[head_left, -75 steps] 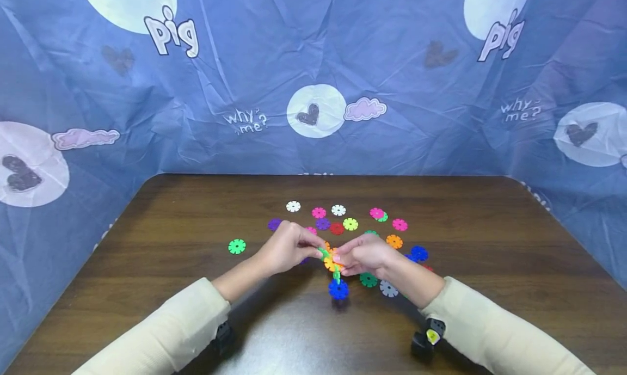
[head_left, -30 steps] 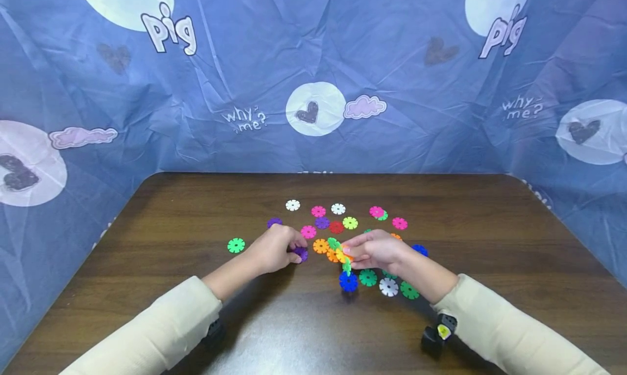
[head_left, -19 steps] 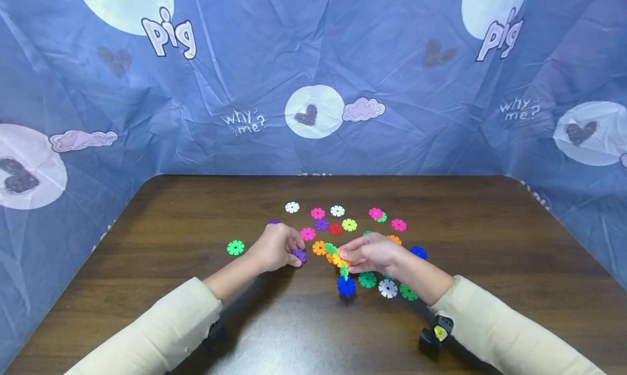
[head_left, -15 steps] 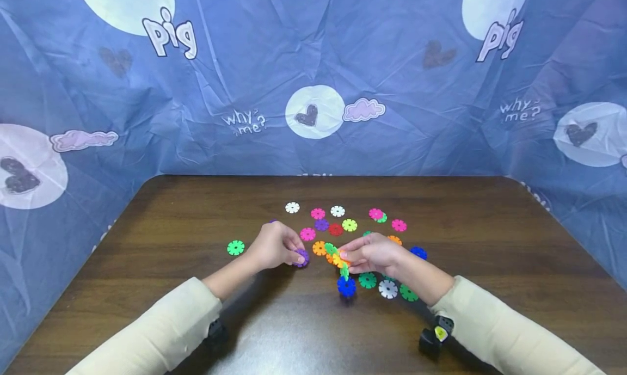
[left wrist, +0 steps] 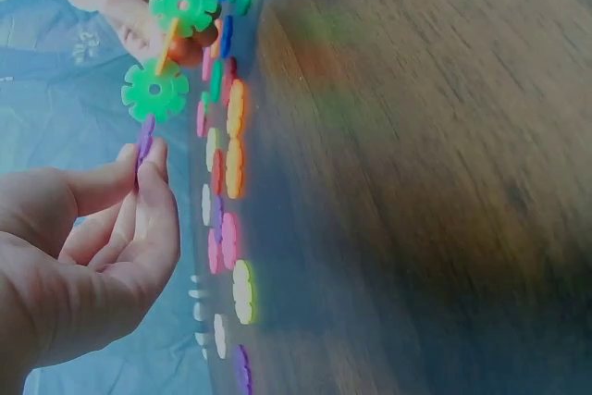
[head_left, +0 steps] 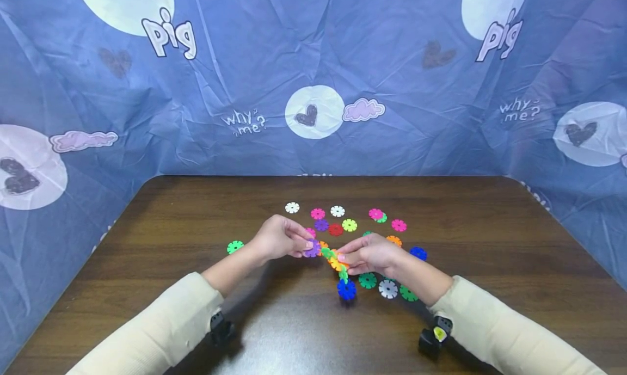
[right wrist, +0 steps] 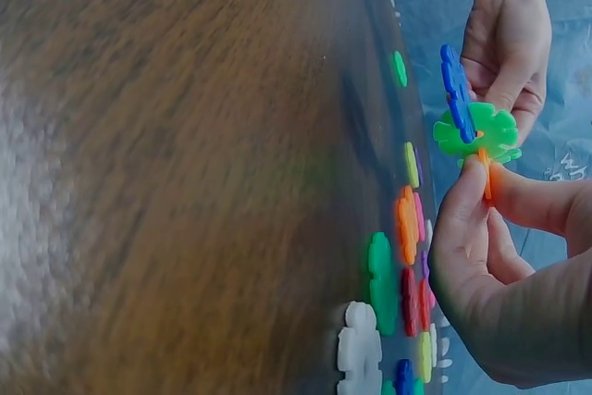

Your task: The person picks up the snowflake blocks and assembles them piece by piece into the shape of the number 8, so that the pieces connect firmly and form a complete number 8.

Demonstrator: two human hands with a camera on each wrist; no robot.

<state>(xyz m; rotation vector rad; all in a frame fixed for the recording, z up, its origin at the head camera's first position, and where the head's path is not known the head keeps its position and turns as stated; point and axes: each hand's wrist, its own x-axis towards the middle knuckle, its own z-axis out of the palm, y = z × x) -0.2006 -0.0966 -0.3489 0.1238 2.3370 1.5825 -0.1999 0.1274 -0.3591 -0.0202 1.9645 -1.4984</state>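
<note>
My left hand (head_left: 281,239) pinches a purple notched disc (head_left: 312,249) between thumb and fingers. Its edge meets a green disc (left wrist: 154,91) at the end of a linked chain, as the left wrist view shows. My right hand (head_left: 374,253) grips that chain by its orange disc (right wrist: 487,176), thumb against fingers. A second green disc (left wrist: 183,5) joins the orange one on the other side, and a blue disc (head_left: 346,289) hangs at the near end. Both hands are above the table, the chain running between them.
Loose notched discs lie on the brown table (head_left: 303,331) beyond and right of the hands, among them a grey disc (head_left: 388,289), a red disc (head_left: 335,229) and a white disc (head_left: 292,207). A bright green disc (head_left: 235,247) lies to the left. A blue printed cloth (head_left: 411,141) hangs behind.
My left hand let go of the chain, went left, picked up the purple disc from the table and brought it right to the chain's green end. My right hand has kept hold of the chain.
</note>
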